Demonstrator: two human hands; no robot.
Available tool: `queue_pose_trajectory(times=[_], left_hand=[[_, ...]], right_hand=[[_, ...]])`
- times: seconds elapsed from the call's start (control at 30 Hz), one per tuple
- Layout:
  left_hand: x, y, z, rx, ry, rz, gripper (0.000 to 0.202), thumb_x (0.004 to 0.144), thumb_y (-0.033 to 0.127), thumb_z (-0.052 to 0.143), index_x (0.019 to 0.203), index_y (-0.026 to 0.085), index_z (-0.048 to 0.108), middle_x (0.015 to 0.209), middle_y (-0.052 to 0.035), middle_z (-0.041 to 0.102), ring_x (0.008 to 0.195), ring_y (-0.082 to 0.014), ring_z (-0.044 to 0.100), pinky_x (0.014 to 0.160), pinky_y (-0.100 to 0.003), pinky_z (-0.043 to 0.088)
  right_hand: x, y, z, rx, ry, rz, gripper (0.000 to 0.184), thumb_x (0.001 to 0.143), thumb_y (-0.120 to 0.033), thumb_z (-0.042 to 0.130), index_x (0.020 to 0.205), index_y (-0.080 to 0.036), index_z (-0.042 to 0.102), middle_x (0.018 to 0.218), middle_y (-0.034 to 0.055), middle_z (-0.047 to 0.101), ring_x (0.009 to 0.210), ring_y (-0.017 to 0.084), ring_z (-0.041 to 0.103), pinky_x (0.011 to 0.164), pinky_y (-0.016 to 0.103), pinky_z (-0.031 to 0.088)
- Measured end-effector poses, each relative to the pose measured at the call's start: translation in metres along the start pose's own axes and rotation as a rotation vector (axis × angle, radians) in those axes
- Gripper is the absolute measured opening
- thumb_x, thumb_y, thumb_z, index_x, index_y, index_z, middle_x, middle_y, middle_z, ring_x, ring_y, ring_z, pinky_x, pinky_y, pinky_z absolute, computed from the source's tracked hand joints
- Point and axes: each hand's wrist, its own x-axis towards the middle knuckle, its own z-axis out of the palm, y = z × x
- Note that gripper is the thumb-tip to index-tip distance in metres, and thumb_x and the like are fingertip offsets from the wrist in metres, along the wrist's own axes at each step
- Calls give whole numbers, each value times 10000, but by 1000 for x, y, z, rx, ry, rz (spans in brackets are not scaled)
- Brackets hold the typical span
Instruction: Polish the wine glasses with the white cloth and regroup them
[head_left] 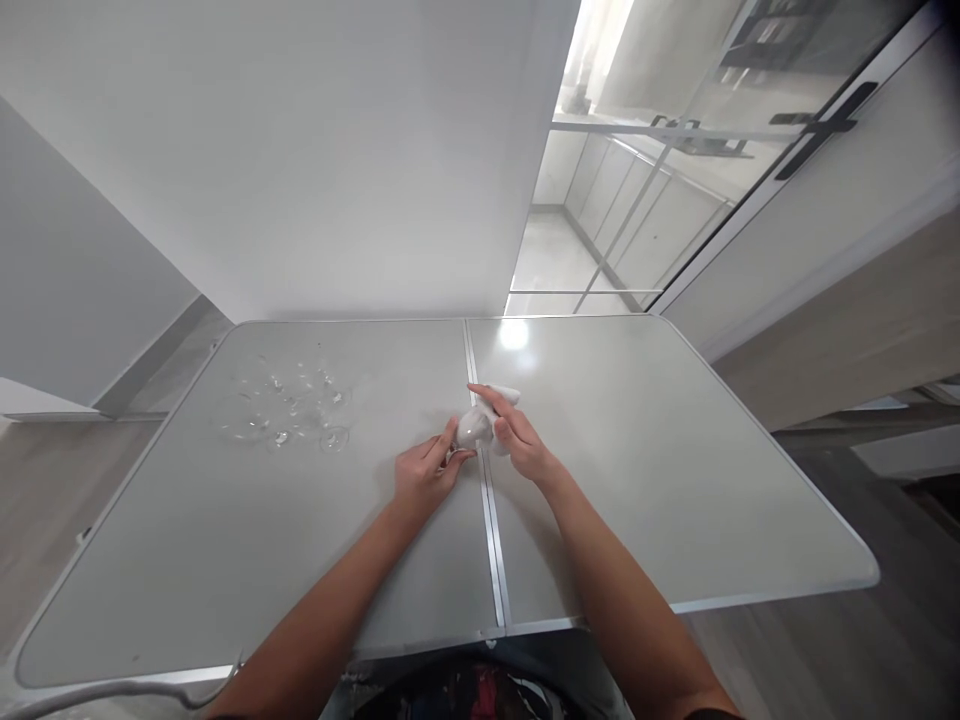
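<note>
A clear, rounded vessel (pixel 474 430) is held between the two hands, just beyond the fingertips of the left hand (pixel 427 468) and just left of the right hand (pixel 523 440). Its near left side is pinched between the thumb and fingers of the left hand, presumably so that it is steadied. A white cloth (pixel 504 394) is held in the right hand, narrowed around it with the forefinger extended; the cloth is bunched against the vessel, apparently so that its surface can be pressed from the right. Whether cloth is also tucked inside cannot be told.

Beyond the left hand and to its left, several clear vessels (pixel 334 438) are grouped on the worktop (pixel 675 480), seemingly set aside so that room is left around the hands. Beneath the hands, the worktop is crossed by a metal seam (pixel 492 550). Farther beyond them, a white wall (pixel 337 150) and a glazed door (pixel 637 200) are seen.
</note>
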Motion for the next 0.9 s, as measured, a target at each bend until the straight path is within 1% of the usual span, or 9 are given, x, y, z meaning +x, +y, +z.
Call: queue_pose_trajectory(times=[0.1,0.2,0.3,0.4,0.47,0.6,0.7,0.8,0.9], left_hand=[[2,-1,0,-18,-10,-12,483,916,410,686,1357,222,629,662,19,699,497,-83,563,546,-200,436],[3,-6,-1,-67,-46,-35,493,916,428,681,1367,240,619,724,10,725,523,-81,579,557,-192,452],[4,-8,-1,-80,-38,-56,490,921,432,673,1368,238,622,729,6,727,515,-80,570,567,-192,462],[4,-5,2,-64,-7,-64,480,920,424,675,1353,218,637,709,3,722,512,-82,572,567,-194,461],[3,-2,3,-78,1,-50,477,914,423,683,1338,208,648,694,8,715,504,-78,562,563,-190,458],[4,-2,1,-134,6,-33,492,897,406,710,1344,213,639,710,17,715,500,-67,536,566,-180,461],[5,-3,-1,-147,-15,-31,497,891,390,721,1350,221,635,709,20,717,492,-66,530,561,-181,461],[5,-3,0,-139,-31,-46,495,892,393,717,1349,219,641,701,16,718,493,-72,542,557,-187,463],[4,-3,2,-160,-12,-89,499,893,393,714,1350,207,642,739,-1,734,528,-80,570,575,-193,474]], right_hand=[[-1,0,-3,-38,-36,12,650,1009,-656,300,1472,-239,484,959,65,655,917,247,616,918,437,510],[-2,2,-1,-76,10,-17,625,997,-658,353,1428,-242,529,1100,96,651,1047,278,604,953,442,497],[-1,1,5,-50,81,-11,608,1014,-630,331,1469,-255,480,1238,100,618,1134,279,581,991,426,477],[0,-2,8,7,100,14,599,1026,-602,331,1509,-261,428,1138,78,643,1013,251,607,943,398,489],[0,-3,5,43,85,9,580,1026,-593,342,1483,-257,465,1057,65,649,932,234,601,904,383,492],[-1,-2,-3,83,90,-8,506,1031,-568,350,1365,-255,567,1081,67,633,919,222,587,874,370,492],[-2,2,-4,13,108,-45,448,1025,-547,400,1320,-266,589,1099,72,633,934,228,588,873,380,493],[-1,2,1,-45,142,-78,445,1026,-520,422,1377,-282,558,1190,77,624,1021,242,580,948,399,471],[-1,1,4,26,152,-71,486,1042,-508,375,1460,-285,484,1225,73,610,1031,232,575,970,389,459]])
